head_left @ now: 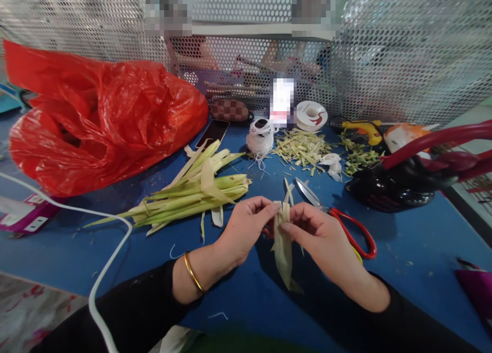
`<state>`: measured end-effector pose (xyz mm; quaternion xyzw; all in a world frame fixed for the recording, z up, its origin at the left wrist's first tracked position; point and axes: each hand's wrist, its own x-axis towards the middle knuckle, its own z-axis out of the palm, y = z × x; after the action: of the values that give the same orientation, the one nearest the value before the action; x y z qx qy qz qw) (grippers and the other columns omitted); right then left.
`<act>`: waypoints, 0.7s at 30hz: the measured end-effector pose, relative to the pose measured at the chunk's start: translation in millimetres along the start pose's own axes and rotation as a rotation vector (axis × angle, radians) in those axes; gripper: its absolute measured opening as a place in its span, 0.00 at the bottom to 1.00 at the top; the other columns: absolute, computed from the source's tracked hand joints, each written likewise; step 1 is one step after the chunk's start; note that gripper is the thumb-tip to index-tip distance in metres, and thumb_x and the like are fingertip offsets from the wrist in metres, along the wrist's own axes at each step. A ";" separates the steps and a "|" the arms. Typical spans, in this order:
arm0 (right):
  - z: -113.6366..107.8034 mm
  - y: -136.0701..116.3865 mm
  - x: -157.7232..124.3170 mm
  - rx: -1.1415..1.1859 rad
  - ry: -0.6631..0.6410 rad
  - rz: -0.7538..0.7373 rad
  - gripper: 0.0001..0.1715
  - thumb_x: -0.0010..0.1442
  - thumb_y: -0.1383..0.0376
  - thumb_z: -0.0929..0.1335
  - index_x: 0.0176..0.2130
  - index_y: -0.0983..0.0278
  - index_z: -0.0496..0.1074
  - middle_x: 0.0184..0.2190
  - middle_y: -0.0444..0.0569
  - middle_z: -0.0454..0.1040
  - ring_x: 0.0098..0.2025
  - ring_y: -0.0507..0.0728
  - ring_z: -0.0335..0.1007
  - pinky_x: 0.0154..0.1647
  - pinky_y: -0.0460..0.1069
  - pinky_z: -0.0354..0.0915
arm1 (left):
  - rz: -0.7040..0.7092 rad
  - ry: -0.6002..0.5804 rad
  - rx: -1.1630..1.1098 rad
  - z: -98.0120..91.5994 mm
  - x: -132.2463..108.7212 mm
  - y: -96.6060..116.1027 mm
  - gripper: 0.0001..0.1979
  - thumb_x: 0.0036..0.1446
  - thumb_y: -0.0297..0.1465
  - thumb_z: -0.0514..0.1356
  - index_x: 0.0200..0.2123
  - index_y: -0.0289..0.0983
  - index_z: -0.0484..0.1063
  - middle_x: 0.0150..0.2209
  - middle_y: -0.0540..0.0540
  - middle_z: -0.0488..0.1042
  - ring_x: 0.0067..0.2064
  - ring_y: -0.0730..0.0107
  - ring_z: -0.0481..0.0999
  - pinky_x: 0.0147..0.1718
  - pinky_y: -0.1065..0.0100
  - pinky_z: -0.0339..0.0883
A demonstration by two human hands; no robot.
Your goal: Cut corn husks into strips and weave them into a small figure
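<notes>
Between my two hands hangs a pale green corn husk, its pointed end toward me. My left hand, with a gold bangle at the wrist, pinches its upper left edge between thumb and fingers. On the other side my right hand is closed on the same husk, thumb lying on its front. Red-handled scissors lie just beyond my right hand, partly hidden by it. A pile of corn husks is spread on the blue table to the left of my hands.
A red plastic bag fills the back left. White string, a ribbon spool, a lit phone and husk trimmings stand behind my hands. A black object with red handles is at right. A white cable crosses the left.
</notes>
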<state>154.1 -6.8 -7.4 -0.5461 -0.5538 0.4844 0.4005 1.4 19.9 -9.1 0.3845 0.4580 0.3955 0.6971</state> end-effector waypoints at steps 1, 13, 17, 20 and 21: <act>-0.1 0.5 0.6 0.014 0.005 0.015 0.07 0.55 0.61 0.71 0.30 0.61 0.71 0.24 0.44 0.72 0.25 0.53 0.67 0.26 0.47 0.65 | -0.007 -0.012 -0.001 -0.3 0.1 -0.2 0.12 0.53 0.37 0.64 0.25 0.35 0.70 0.20 0.52 0.70 0.21 0.78 0.68 0.22 0.75 0.64; -0.4 -3.6 -2.9 0.079 0.129 -0.063 0.07 0.54 0.62 0.72 0.28 0.61 0.71 0.23 0.42 0.70 0.24 0.51 0.65 0.24 0.46 0.64 | -0.048 -0.023 -0.020 0.4 0.9 -2.8 0.12 0.51 0.37 0.65 0.25 0.35 0.69 0.20 0.53 0.70 0.20 0.77 0.69 0.22 0.73 0.65; 0.6 -1.7 -3.0 0.069 0.024 0.002 0.07 0.53 0.62 0.73 0.33 0.61 0.72 0.26 0.44 0.73 0.26 0.53 0.68 0.27 0.47 0.67 | -0.015 0.017 -0.031 -0.6 1.8 -1.8 0.12 0.51 0.37 0.65 0.25 0.35 0.69 0.19 0.54 0.69 0.20 0.79 0.67 0.22 0.75 0.63; 1.3 -0.9 -1.7 0.054 0.000 0.036 0.06 0.53 0.62 0.72 0.30 0.61 0.71 0.24 0.43 0.72 0.25 0.53 0.68 0.26 0.47 0.66 | -0.012 0.037 -0.038 -1.2 1.5 -1.4 0.13 0.51 0.38 0.65 0.25 0.35 0.69 0.20 0.53 0.70 0.21 0.78 0.67 0.22 0.75 0.63; 1.3 -1.1 -1.2 0.043 0.013 0.031 0.07 0.53 0.62 0.72 0.29 0.61 0.70 0.23 0.42 0.71 0.24 0.52 0.67 0.25 0.47 0.65 | -0.018 0.030 -0.041 -1.2 1.1 -1.3 0.13 0.51 0.38 0.65 0.25 0.35 0.69 0.20 0.53 0.70 0.21 0.78 0.68 0.22 0.74 0.63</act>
<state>152.7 -8.1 -6.5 -0.5492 -0.5321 0.4987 0.4080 0.8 20.6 -11.0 0.3601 0.4636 0.4041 0.7015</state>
